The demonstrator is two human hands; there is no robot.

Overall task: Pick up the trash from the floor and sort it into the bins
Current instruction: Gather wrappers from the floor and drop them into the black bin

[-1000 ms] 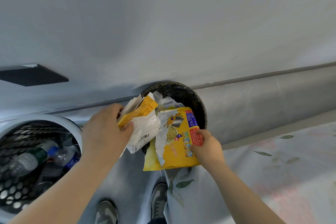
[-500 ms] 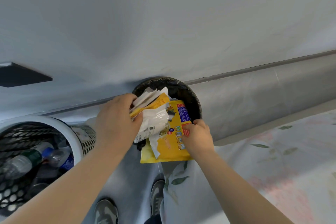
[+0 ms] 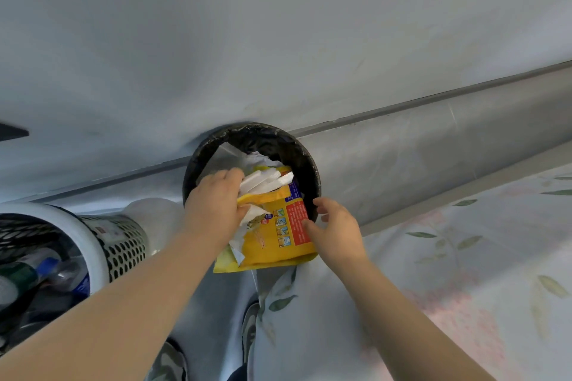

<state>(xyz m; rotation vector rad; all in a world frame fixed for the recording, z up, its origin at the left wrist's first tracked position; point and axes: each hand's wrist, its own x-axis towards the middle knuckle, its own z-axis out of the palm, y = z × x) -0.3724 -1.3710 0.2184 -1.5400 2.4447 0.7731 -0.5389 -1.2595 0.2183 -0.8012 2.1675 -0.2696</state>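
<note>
trash drop at black bin (image 3: 309, 164)
my left grip (image 3: 213, 210) pinched white wrappers (image 3: 266, 179) and the yellow bag (image 3: 278, 244), half over the rim; my right grip (image 3: 337, 229) lay spread at its edge. next, i judged: release and push down.

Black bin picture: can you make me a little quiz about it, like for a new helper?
1. True or false: the yellow bag lies wholly inside the black bin.
2. What does the left hand grip? A) white papers B) a bottle C) a shoe
3. Fill in: the white mesh bin holds plastic ____.
Key: 1 false, it sticks out over the rim; 2 A; 3 bottles.
</note>
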